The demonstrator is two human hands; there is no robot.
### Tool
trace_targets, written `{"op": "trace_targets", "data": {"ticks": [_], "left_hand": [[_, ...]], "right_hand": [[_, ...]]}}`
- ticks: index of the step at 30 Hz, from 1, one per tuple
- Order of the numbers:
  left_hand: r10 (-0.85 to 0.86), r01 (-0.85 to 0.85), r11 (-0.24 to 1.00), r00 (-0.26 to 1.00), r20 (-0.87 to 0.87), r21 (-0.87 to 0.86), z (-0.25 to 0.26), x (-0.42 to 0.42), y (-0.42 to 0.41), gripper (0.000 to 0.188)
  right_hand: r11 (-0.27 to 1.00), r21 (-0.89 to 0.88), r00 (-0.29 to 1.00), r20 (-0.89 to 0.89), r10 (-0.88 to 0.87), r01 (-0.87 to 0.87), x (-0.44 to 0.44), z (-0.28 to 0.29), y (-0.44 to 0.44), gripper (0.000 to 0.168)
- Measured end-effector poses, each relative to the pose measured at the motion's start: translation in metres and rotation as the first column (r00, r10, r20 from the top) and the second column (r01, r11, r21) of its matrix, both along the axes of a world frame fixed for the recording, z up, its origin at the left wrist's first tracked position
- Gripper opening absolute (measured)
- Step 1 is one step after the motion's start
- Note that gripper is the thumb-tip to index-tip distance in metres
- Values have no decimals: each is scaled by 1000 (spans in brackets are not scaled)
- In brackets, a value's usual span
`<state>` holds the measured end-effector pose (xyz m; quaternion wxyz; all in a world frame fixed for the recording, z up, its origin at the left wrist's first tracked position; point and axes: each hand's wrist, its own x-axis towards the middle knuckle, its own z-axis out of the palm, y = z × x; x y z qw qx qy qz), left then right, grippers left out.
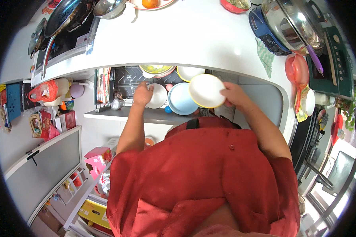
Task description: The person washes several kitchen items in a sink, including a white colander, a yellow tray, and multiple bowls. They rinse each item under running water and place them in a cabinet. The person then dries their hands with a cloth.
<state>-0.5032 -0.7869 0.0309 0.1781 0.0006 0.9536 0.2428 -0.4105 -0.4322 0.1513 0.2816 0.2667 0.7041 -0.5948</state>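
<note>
My right hand grips the right rim of a white bowl with a yellow edge, held over the open drawer below the counter. My left hand is at the left side of a small white bowl; whether its fingers grip that bowl I cannot tell. Between the two lies a light blue bowl, partly covered by the yellow-edged one. Another yellow-rimmed white bowl and a stack with a yellow patterned bowl sit in the wire rack, partly hidden by the counter edge.
The white countertop overhangs the drawer's back. A frying pan stands at upper left, with its handle reaching the counter edge. At upper right are a blue electric cooker, a purple-handled utensil and a red ladle. The drawer front is near my body.
</note>
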Motion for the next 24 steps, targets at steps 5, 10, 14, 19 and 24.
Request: {"op": "trace_targets", "data": {"ticks": [5, 10, 14, 19, 24], "left_hand": [[14, -170, 884, 941, 338, 435, 37, 4, 58, 47], [42, -361, 798, 833, 552, 483, 46, 2, 93, 51], [-18, -288, 826, 846, 533, 484, 49, -5, 113, 40], [24, -178, 909, 925, 379, 377, 3, -18, 125, 38], [-71, -4, 957, 966, 249, 289, -2, -22, 130, 44]], "right_hand": [[992, 120, 992, 123, 28, -43, -44, -48, -33, 27], [982, 135, 989, 48, -137, 129, -61, -62, -49, 18], [978, 131, 986, 22, -168, 164, -63, -76, -51, 22], [984, 95, 986, 50, -158, 153, -57, -78, -54, 34], [996, -33, 993, 84, -80, 83, -26, -65, -20, 41]]}}
